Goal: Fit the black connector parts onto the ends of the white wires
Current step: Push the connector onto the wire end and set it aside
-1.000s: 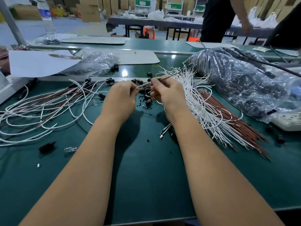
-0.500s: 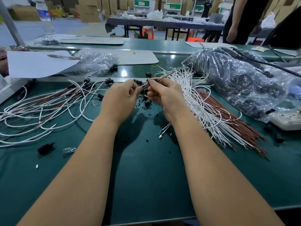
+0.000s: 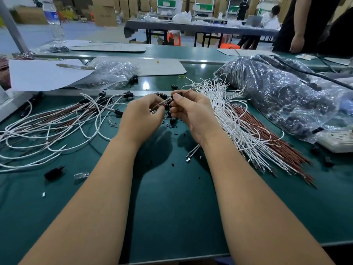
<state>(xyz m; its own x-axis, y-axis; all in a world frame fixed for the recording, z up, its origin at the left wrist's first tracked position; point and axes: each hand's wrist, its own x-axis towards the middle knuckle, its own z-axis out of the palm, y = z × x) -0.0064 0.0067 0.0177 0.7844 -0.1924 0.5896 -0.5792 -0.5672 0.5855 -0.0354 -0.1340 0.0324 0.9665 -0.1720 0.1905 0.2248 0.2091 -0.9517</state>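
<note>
Worktable (image 3: 172, 217): green mat surface, bearing all items below.
Plastic bag (image 3: 282, 96): large, clear, full of dark parts; lies at the right rear of the table.
Loose wires (image 3: 47, 131): white and brown, spread in loops on the left; several ends carry black caps.
Wire bundle (image 3: 238, 127): white and brown, fanned out on the right, just beside the right wrist.
White sheet (image 3: 42, 75): left rear, partly over a smaller clear bag (image 3: 114, 73).
Power strip (image 3: 338, 140): white, right edge, touching the large bag.
Left hand (image 3: 141, 117): fingers curled, pinching a thin wire (image 3: 162, 103) at its lower end.
Right hand (image 3: 193, 109): thumb and fingers pinching the same wire and a black connector (image 3: 170, 100) at the fingertips.
Black connector parts (image 3: 172, 121): small loose heap on the mat between and just beyond the two hands.
</note>
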